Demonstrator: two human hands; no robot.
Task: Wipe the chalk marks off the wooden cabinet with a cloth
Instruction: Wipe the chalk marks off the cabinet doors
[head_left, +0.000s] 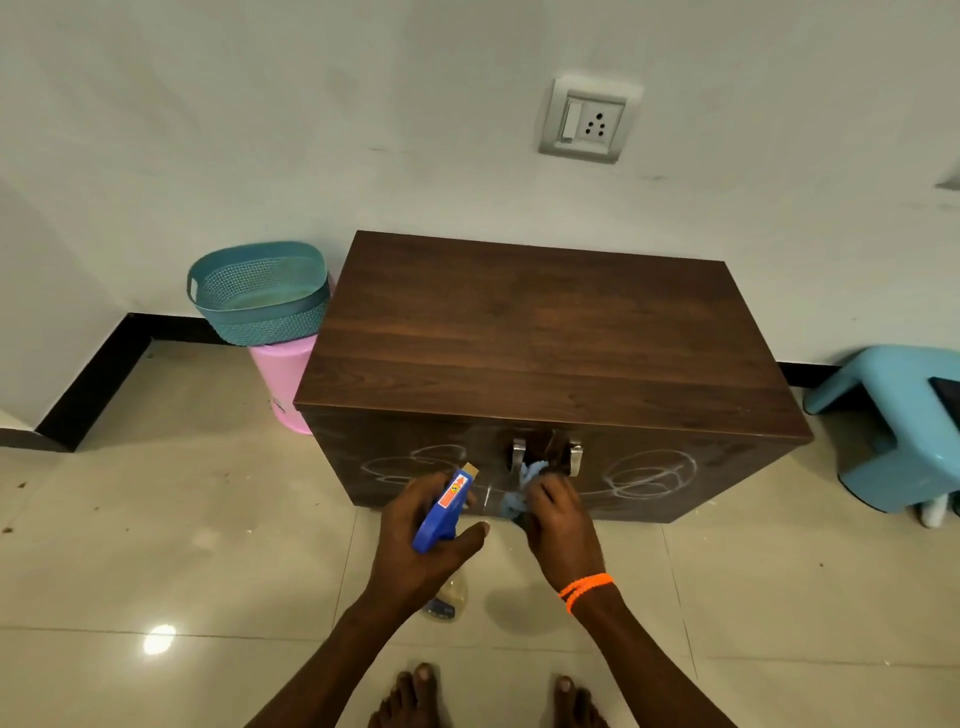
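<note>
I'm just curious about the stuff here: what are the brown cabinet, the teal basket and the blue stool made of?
The cabinet looks like wood or wood-grain laminate: dark brown streaked grain with a smooth, faint sheen; which of the two is unclear. Its handles look like shiny metal. The teal basket seems moulded plastic, with perforated walls. The blue stool also looks like plastic: smooth, rounded, one even colour.

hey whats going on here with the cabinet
A person stands in front of a low wooden cabinet whose doors are scribbled with chalk marks. The left hand holds a spray bottle aimed at the doors, and the right hand presses a blue cloth against the front just below the handles. Marks show on both doors, so the wiping is not finished.
</note>
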